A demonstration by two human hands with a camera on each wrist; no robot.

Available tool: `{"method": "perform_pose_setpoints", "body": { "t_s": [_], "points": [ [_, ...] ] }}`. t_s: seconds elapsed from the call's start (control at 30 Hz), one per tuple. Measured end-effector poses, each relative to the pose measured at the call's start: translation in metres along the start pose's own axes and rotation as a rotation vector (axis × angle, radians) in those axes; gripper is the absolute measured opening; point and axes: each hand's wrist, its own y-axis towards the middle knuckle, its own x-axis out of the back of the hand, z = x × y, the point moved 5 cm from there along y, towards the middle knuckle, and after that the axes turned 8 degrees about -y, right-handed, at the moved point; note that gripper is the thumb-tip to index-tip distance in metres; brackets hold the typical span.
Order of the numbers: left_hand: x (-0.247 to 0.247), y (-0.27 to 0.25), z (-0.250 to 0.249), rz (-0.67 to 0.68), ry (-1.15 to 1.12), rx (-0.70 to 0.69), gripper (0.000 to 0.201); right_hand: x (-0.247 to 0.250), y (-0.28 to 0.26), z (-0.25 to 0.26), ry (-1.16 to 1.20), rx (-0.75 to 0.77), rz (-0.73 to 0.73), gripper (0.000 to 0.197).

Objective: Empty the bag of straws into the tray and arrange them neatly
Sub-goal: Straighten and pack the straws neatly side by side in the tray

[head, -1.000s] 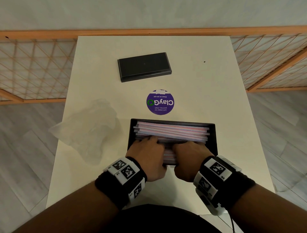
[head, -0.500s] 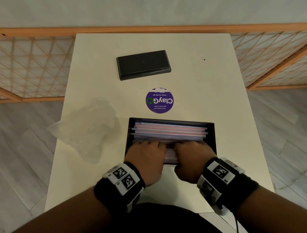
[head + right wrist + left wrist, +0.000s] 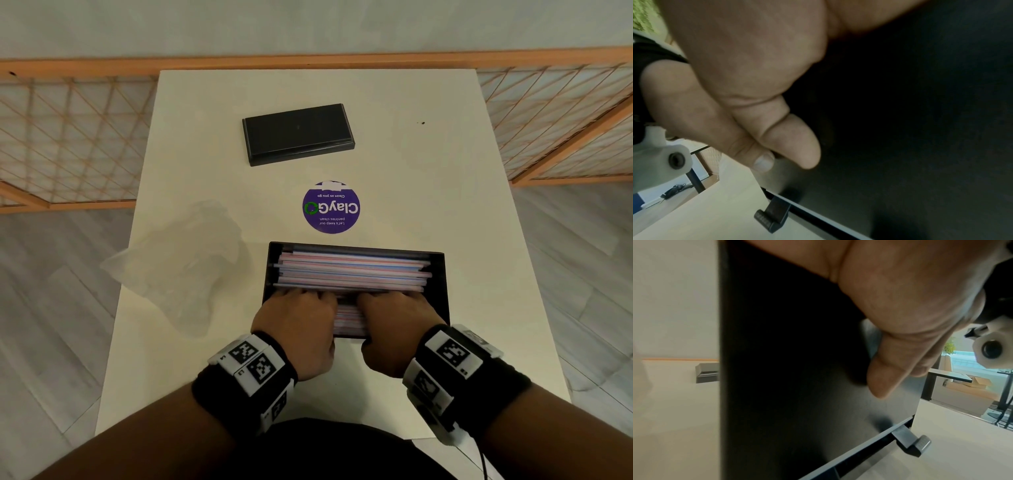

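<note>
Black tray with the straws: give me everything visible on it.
The tray is a black, rectangular, plastic-looking box with raised walls, sitting near the table's front edge. Pink, white and blue straws lie lengthwise inside. Both hands, left and right, grip its near wall, fingers inside on the straws, thumbs outside. Small latch tabs project from its base.

White table [image 3: 428,192] carries: black tray [image 3: 440,291] of straws at the near edge, crumpled clear bag [image 3: 178,267] to its left, round purple sticker [image 3: 331,207] at centre, black lid [image 3: 297,133] beyond.
</note>
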Motion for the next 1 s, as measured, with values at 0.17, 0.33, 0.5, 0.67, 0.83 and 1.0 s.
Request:
{"method": "perform_pose_setpoints", "body": {
  "t_s": [0.17,0.33,0.5,0.67,0.83,1.0],
  "points": [
    [-0.001,0.001,0.000,0.005,-0.015,-0.006,0.044,-0.002,0.001,-0.001,0.000,-0.006,-0.012,0.037],
    [0.001,0.002,-0.001,0.015,-0.013,-0.005,0.040,-0.001,0.002,-0.001,0.022,0.003,0.015,0.043],
    [0.001,-0.002,-0.006,-0.030,-0.021,-0.058,0.051,0.004,-0.002,0.001,0.025,0.032,-0.049,0.056],
    [-0.003,0.003,-0.009,-0.023,-0.027,-0.055,0.039,0.005,-0.003,0.006,-0.039,0.033,-0.012,0.049],
    [-0.007,0.004,-0.004,-0.015,-0.019,-0.072,0.056,0.004,-0.006,0.005,-0.004,0.031,-0.020,0.049],
    [-0.004,0.001,-0.003,-0.037,-0.019,-0.057,0.038,0.000,-0.006,0.003,-0.007,-0.003,-0.015,0.041]
  ]
}}
